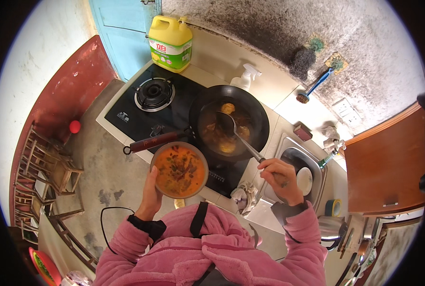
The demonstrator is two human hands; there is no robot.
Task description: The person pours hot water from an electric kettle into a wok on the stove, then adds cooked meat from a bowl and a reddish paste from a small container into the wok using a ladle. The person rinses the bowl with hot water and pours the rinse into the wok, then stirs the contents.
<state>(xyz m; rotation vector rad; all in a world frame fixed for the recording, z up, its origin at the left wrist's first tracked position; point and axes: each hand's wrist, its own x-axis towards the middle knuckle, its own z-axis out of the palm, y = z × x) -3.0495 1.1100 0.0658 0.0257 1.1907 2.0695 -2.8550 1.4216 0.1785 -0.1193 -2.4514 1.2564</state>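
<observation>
My left hand grips the rim and side of a round bowl, which holds an orange-red soup with dark red and green bits in it. The bowl is held over the front edge of the stove. My right hand is closed around the handle of a metal ladle. The ladle's head lies inside a black wok on the right burner. Brown liquid fills the wok's bottom, with several golden pieces, such as a round one, in it. The wok's wooden handle points left, just behind the bowl.
Left of the wok is a bare gas burner. A yellow detergent jug and a white spray bottle stand along the wall. On the right, a steel sink contains a white bowl. A crumpled cloth lies at the counter's front edge.
</observation>
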